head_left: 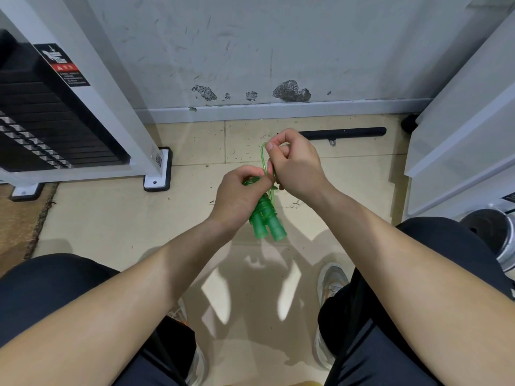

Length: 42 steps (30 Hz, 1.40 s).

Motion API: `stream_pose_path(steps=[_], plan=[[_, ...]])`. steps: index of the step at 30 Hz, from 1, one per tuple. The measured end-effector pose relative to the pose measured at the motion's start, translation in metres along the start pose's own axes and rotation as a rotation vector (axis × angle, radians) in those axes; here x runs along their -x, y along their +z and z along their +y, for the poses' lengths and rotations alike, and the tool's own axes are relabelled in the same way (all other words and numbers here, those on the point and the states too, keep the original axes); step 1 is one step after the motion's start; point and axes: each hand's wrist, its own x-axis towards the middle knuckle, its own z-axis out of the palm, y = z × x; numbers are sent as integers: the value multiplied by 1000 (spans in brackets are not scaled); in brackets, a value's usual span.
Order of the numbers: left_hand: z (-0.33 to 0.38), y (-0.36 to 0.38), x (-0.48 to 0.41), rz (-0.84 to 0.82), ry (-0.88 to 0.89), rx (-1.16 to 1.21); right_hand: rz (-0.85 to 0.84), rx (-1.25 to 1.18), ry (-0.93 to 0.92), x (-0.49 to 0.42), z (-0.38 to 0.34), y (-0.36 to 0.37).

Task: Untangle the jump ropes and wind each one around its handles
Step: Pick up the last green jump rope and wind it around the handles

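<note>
Fingers of the left hand (pixel 239 196) are curling tightly round the upper part of the green jump rope (pixel 264 210), gripping its two handles (pixel 269 228) side by side. Fingers of the right hand (pixel 295 165) are likewise curling closed, thumb and forefinger pinching a narrow loop of green cord (pixel 262 156) that is standing up above the bundle. Both forearms are reaching forward from the lower corners and converging, wrists close together, the left hand sitting lower and nearer the body, the right hand higher and farther out, its knuckles facing up. Rope is hanging in the two hands above the tiled floor (pixel 348 196), between the person's knees, not touching it. Handles are lying parallel, their long axis running roughly away from the person, free ends pointing down and back toward the body, with several turns of cord circling their middle. Beyond the hands a black bar (pixel 342 132) is lying along the floor's far edge.
</note>
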Motion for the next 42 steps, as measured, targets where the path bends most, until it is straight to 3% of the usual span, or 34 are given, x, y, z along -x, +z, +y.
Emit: stream_pose_path(steps=[8,16,25,32,42], plan=[[-8,-3,-1,-113,30,-143,39,-13,-19,-2,0,-9],[-7,-11,-5,-164,125,-266,-68,-66,-64,6,-5,-5],[9,-28,-17,-77,174,-114,-83,-34,-99,11,-10,-8],[15,-29,-12,-16,222,-67,-86,-285,-1,16,-14,-15],[29,-34,-4,40,237,19,-197,-142,80,30,-14,-25]])
